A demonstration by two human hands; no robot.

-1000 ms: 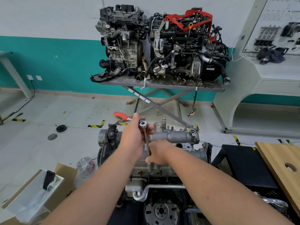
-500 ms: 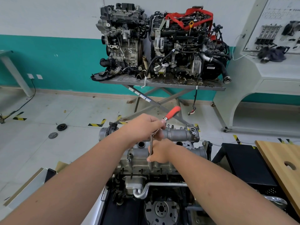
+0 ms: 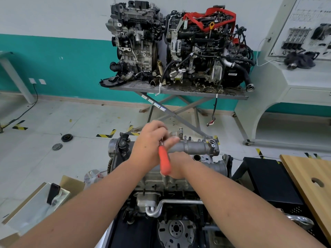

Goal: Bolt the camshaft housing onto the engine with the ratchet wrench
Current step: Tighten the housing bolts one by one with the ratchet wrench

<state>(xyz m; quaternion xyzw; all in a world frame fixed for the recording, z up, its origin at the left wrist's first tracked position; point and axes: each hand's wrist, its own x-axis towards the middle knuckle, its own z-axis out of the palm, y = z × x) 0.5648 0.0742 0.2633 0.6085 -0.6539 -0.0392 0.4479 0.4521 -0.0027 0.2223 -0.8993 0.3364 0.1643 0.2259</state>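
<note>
Orange-handled ratchet wrench [image 3: 164, 162], gripped at its head by the left hand [image 3: 149, 144] and steadied below by the curled right hand [image 3: 176, 164] over the camshaft housing [image 3: 195, 146] atop the engine [image 3: 161, 181], may slip off the hidden bolt if tilted.

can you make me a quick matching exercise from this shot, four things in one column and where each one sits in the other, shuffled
Things:
1. ratchet wrench
2. two spare engines
3. black pulley disc
4. wooden board with a hole

Places:
A. on the floor, far left, near the striped tape
B. on the grey scissor-leg table by the teal wall
C. over the camshaft housing, head end in the left hand
D. at the right edge, beside the black crate

Pairs: 1-C, 2-B, 3-A, 4-D
</note>
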